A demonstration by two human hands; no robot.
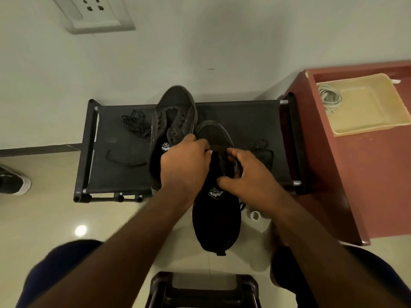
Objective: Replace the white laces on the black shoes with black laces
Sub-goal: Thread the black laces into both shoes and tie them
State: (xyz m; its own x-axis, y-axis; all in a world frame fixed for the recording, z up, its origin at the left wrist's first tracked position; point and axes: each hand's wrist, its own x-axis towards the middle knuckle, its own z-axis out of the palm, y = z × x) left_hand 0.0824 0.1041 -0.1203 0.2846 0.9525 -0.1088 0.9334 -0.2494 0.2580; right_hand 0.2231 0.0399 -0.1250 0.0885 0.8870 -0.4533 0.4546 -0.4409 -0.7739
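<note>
While the person is holding the near shoe (216,221) with its heel reaching out past the front edge of the rack (115,174), both hands are gripping its opening. The left hand (184,165) is curling over 1 side and the right hand (246,172) is clasping the other (whether it is also pinching a lace, I cannot tell). The 2nd shoe (171,121) is lying on the rack, touching the near one. The white laces (329,96) are lying in the tray (367,121), and the black laces (135,124) are on the rack at the left. I am thinking the near shoe may be slipping to the floor (66,214) if 1 hand lets go. Black lace on black fabric is hard to see, so an eyelet may be getting skipped.
</note>
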